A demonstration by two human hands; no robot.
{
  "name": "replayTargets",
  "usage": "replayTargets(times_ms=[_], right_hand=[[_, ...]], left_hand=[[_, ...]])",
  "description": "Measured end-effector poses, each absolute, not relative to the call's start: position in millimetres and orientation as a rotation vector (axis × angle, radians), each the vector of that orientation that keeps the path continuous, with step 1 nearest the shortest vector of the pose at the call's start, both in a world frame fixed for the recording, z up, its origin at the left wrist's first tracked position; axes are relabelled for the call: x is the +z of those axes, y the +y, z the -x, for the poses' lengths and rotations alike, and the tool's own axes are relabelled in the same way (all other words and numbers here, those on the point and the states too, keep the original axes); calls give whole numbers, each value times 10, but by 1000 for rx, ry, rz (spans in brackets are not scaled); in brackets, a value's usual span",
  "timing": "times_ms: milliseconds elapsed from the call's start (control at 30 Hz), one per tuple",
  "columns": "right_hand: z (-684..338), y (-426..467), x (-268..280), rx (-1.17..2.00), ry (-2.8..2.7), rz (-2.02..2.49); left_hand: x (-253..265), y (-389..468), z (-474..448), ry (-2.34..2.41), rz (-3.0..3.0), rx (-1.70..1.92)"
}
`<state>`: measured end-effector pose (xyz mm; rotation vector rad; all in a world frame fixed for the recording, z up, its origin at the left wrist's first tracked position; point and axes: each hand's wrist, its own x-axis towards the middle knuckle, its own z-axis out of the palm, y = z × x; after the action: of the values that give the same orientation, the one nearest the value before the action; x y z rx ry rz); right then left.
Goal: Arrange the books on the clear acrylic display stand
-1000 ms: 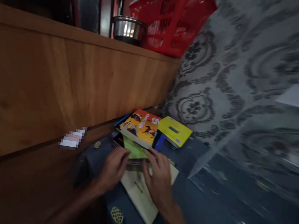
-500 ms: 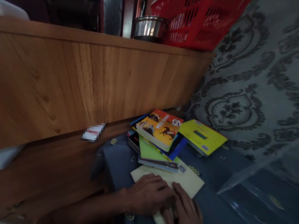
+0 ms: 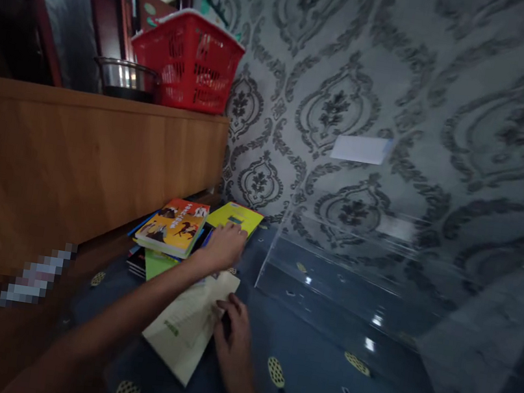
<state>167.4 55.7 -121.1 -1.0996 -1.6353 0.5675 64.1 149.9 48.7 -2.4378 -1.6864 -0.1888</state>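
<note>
My left hand [image 3: 225, 245] reaches forward over the near right part of a yellow book [image 3: 245, 216] at the back. Its fingers bend downward and their tips are hidden, so their grip on the book does not show. A cream-coloured book [image 3: 186, 326] with a small green mark lies flat below my left forearm. Along its right edge rests my right hand [image 3: 234, 337], thumb and fingers apart and loosely curved. To the left, an orange book [image 3: 175, 226] with animal pictures tops a pile, with a green book [image 3: 159, 265] lower in it, partly covered by the forearm.
A clear plastic rack [image 3: 330, 266] stands on the blue patterned cloth [image 3: 311, 361] at right, beside the patterned wall [image 3: 337, 106]. On the wooden cabinet [image 3: 102, 146] at left are a metal pot [image 3: 127, 76] and a red basket [image 3: 195, 68].
My left hand has left the cream book and stretched forward to the yellow book. My right hand stays by the cream book, its fingers now at the edge. The view has swung right.
</note>
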Motion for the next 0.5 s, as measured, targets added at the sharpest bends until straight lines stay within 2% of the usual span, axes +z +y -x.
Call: replayTargets(times_ms=[200,500], right_hand=[[-1686,550,-1217,621,-1534,1118],[-1687,550,-1127,624,-1583,1142]], left_hand=[[379,2319,-843,-1837,2394,61],[34,2625,-957,-1926,2368,138]])
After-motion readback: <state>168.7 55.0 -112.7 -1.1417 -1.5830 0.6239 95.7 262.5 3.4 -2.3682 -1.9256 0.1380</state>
